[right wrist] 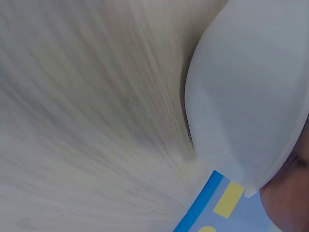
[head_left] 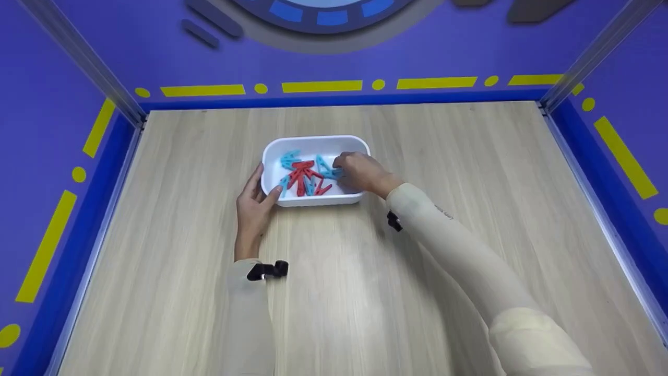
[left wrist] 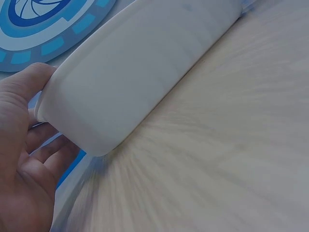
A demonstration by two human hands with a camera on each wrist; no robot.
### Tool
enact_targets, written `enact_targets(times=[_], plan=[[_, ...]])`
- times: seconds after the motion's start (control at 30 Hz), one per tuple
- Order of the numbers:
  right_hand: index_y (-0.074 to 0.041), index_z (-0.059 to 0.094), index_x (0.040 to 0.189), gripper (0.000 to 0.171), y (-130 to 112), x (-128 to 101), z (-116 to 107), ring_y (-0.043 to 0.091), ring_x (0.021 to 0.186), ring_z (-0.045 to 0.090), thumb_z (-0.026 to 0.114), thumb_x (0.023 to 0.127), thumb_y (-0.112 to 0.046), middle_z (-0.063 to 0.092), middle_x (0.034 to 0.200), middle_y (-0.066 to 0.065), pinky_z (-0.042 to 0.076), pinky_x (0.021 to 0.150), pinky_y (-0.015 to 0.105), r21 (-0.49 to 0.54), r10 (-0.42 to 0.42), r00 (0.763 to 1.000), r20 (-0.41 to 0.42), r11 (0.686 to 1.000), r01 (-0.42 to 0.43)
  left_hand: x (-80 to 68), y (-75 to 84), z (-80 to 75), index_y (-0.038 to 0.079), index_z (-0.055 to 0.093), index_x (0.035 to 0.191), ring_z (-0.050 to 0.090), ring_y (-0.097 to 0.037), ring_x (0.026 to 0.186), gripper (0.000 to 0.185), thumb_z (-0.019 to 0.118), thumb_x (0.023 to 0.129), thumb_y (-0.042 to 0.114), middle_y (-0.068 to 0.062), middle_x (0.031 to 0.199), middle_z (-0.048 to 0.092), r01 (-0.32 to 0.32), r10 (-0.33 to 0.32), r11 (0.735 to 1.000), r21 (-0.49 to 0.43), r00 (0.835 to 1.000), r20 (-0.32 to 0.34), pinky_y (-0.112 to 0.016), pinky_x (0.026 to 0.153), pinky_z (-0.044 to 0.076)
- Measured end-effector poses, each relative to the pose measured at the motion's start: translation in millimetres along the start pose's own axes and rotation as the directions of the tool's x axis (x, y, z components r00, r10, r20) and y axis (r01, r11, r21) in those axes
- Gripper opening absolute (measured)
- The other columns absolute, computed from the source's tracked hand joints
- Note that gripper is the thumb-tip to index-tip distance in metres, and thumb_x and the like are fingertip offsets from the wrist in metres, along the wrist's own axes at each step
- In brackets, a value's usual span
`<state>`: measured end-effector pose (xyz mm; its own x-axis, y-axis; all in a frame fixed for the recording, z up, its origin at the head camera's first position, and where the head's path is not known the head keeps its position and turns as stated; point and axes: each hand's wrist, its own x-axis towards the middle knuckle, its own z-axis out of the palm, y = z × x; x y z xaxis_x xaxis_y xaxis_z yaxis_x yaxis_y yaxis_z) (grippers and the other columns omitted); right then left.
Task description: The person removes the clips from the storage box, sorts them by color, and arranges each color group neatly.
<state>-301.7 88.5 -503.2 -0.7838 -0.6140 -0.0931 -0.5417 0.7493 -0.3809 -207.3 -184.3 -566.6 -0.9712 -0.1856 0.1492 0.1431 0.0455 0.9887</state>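
Observation:
A white plastic tub (head_left: 315, 200) stands on the table with red clothespins (head_left: 301, 177) and light blue clothespins (head_left: 289, 159) lying jumbled inside. My left hand (head_left: 253, 209) grips the tub's left end, the thumb over the rim and the fingers against the outer wall; the left wrist view shows this hand (left wrist: 29, 135) on the tub's corner. Reaching over the right rim, my right hand (head_left: 360, 171) has its curled fingers on a light blue clothespin (head_left: 326, 169), whose end runs between thumb and forefinger. In the right wrist view the tub wall (right wrist: 246, 96) hides the fingertips.
The wooden table (head_left: 323, 292) extends around the tub. Blue-purple panels (head_left: 334, 62) with yellow markings enclose it at the back and both sides, joined by metal corner posts (head_left: 88, 57). A small black device (head_left: 269, 270) is strapped on the left wrist.

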Motion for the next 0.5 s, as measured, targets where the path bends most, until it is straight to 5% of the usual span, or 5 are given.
enact_targets(times=[0.27, 0.5], plan=[[0.004, 0.074, 0.125, 0.032, 0.0, 0.7, 1.6, 0.028, 0.098, 0.067, 0.073, 0.094, 0.0, 0.074, 0.117, 0.017, 0.059, 0.096, 0.044, -0.04, -0.019, 1.0, -0.01, 0.999, 0.019, -1.0, 0.9, 0.7, 0.007, 0.045, 0.161, 0.037, -0.026, 0.154, 0.073, 0.08, 0.097, 0.012, -0.01, 0.167, 0.041, 0.021, -0.02, 0.999, 0.025, 1.0, -0.008, -0.031, 0.121, 0.039], [0.005, 0.073, 0.127, 0.031, 2.5, -2.2, -2.1, 0.03, 0.111, 0.069, 0.071, 0.096, 0.001, 0.074, 0.122, 0.018, 0.056, 0.104, 0.042, 0.081, -0.01, 1.0, -0.025, 0.997, 0.012, -0.3, -0.4, 0.1, 0.006, 0.046, 0.161, 0.036, -0.025, 0.154, 0.072, 0.08, 0.098, 0.013, -0.011, 0.167, 0.041, 0.024, -0.024, 1.0, 0.015, 1.0, -0.009, -0.031, 0.121, 0.038]])
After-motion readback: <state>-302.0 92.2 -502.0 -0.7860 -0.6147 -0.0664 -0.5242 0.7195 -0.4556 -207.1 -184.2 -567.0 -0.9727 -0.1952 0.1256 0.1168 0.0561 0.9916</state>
